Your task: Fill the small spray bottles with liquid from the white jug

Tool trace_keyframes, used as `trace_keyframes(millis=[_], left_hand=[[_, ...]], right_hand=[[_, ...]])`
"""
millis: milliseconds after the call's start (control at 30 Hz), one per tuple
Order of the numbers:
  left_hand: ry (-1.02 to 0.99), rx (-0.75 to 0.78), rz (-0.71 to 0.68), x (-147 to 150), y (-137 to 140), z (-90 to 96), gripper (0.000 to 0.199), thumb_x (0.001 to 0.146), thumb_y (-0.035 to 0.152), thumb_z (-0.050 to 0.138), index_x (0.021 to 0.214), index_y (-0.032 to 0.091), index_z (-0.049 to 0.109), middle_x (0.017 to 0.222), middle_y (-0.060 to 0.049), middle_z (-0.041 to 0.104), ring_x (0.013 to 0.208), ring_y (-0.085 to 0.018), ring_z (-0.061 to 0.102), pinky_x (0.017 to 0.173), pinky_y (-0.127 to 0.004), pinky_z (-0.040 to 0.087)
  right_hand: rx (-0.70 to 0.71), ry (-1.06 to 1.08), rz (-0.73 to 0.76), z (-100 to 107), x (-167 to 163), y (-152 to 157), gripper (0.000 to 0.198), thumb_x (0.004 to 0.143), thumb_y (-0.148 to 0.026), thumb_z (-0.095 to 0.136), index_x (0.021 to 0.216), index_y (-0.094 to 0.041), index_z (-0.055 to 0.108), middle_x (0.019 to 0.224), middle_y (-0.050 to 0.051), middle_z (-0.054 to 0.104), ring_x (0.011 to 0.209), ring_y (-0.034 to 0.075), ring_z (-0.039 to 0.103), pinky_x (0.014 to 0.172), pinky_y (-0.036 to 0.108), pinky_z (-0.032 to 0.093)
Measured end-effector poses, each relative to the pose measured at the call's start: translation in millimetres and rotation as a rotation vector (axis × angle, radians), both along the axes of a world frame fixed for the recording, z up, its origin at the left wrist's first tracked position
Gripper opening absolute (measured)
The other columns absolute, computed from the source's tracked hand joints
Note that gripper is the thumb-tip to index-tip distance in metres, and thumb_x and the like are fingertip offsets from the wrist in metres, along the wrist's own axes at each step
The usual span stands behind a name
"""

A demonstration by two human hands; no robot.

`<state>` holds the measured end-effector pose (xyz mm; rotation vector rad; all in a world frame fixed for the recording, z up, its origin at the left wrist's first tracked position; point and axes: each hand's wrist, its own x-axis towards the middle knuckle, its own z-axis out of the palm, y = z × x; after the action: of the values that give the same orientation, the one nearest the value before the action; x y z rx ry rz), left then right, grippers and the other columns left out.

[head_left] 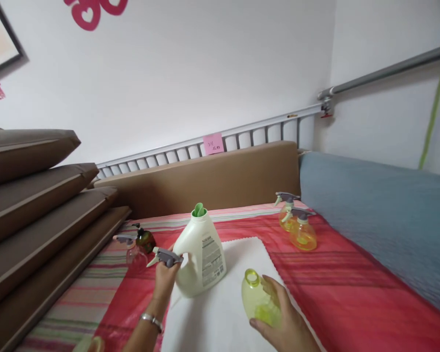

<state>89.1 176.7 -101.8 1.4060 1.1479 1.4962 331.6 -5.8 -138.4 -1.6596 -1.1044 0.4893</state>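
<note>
My left hand (pixel 165 278) is closed around a grey and pale-green spray trigger head (pixel 167 257), right beside the handle of a large white jug (pixel 201 256). Whether these fingers also touch the jug is unclear. The jug stands upright on a white sheet (pixel 220 322), its green-lined mouth uncapped. In my right hand (pixel 288 318) is a translucent yellow-green spray bottle body (pixel 254 300), tilted slightly, with its neck open and a little brighter yellow-green visible low inside.
Two yellow spray bottles (pixel 303 237) stand at right on the red cloth (pixel 337 274). A pink spray bottle (pixel 135 256) and dark pump bottle (pixel 145 239) are at left. Stacked cushions (pixel 40 215) border the left, a blue padded surface (pixel 381 210) the right. A pale object (pixel 90 344) is cut off at bottom left.
</note>
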Motion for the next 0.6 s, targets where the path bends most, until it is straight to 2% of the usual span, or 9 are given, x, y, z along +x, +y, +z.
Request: trace_keyframes(millis=[100, 167, 200, 267, 333, 400, 467, 600], left_hand=[[-0.044, 0.048, 0.095, -12, -23, 19.3, 0.035, 0.059, 0.026, 0.074, 0.092, 0.015, 0.067, 0.1, -0.009, 0.069, 0.099, -0.024, 0.062, 0.092, -0.035, 0.044], [-0.199, 0.124, 0.157, -20, -45, 43.0, 0.033, 0.064, 0.027, 0.072, 0.095, 0.017, 0.065, 0.101, -0.008, 0.068, 0.1, -0.022, 0.061, 0.097, -0.037, 0.041], [-0.322, 0.159, 0.145, -22, -57, 57.4, 0.034, 0.067, 0.027, 0.071, 0.099, 0.018, 0.063, 0.1, -0.007, 0.068, 0.096, -0.021, 0.063, 0.096, -0.04, 0.041], [-0.486, 0.183, 0.03, -22, -82, 88.0, 0.035, 0.068, 0.028, 0.07, 0.101, 0.019, 0.062, 0.093, -0.006, 0.07, 0.087, -0.02, 0.066, 0.094, -0.044, 0.044], [-0.554, 0.192, -0.07, -19, -102, 115.0, 0.031, 0.07, 0.029, 0.069, 0.099, 0.021, 0.062, 0.092, -0.005, 0.07, 0.089, -0.019, 0.065, 0.094, -0.042, 0.044], [-0.589, 0.182, -0.122, -13, -118, 132.8, 0.027, 0.073, 0.029, 0.067, 0.098, 0.022, 0.063, 0.092, -0.004, 0.07, 0.093, -0.018, 0.064, 0.094, -0.039, 0.045], [-0.604, 0.173, -0.141, -7, -130, 139.8, 0.024, 0.076, 0.028, 0.064, 0.098, 0.022, 0.063, 0.093, -0.003, 0.071, 0.094, -0.018, 0.064, 0.093, -0.037, 0.046], [-0.592, 0.185, -0.173, 8, -143, 135.1, 0.022, 0.077, 0.024, 0.062, 0.099, 0.022, 0.063, 0.093, -0.003, 0.071, 0.092, -0.017, 0.064, 0.091, -0.034, 0.047]], right_hand=[[-0.064, -0.028, 0.083, -5, -15, -7, 0.066, 0.057, -0.023, 0.059, 0.119, -0.021, 0.039, 0.122, 0.011, 0.055, 0.11, 0.028, 0.053, 0.092, 0.039, 0.042], [-0.091, -0.035, 0.163, -8, -26, -13, 0.065, 0.057, -0.022, 0.058, 0.119, -0.021, 0.039, 0.122, 0.01, 0.054, 0.111, 0.027, 0.053, 0.092, 0.037, 0.042], [-0.094, -0.04, 0.204, -8, -32, -16, 0.066, 0.056, -0.021, 0.059, 0.119, -0.022, 0.039, 0.122, 0.009, 0.055, 0.111, 0.027, 0.052, 0.092, 0.037, 0.041], [-0.103, -0.05, 0.284, -6, -43, -22, 0.068, 0.054, -0.019, 0.059, 0.119, -0.023, 0.04, 0.122, 0.009, 0.055, 0.112, 0.027, 0.052, 0.092, 0.036, 0.04], [-0.117, -0.058, 0.357, -1, -53, -26, 0.071, 0.052, -0.017, 0.06, 0.12, -0.022, 0.041, 0.122, 0.01, 0.055, 0.113, 0.028, 0.05, 0.094, 0.037, 0.038], [-0.143, -0.063, 0.41, 5, -59, -30, 0.072, 0.051, -0.017, 0.061, 0.12, -0.021, 0.041, 0.122, 0.011, 0.055, 0.113, 0.029, 0.05, 0.095, 0.037, 0.037], [-0.163, -0.066, 0.438, 11, -61, -34, 0.071, 0.052, -0.017, 0.06, 0.121, -0.02, 0.042, 0.12, 0.012, 0.055, 0.111, 0.029, 0.051, 0.094, 0.038, 0.038], [-0.1, -0.078, 0.475, 14, -64, -41, 0.069, 0.054, -0.018, 0.058, 0.121, -0.017, 0.043, 0.117, 0.011, 0.057, 0.108, 0.027, 0.053, 0.091, 0.035, 0.04]])
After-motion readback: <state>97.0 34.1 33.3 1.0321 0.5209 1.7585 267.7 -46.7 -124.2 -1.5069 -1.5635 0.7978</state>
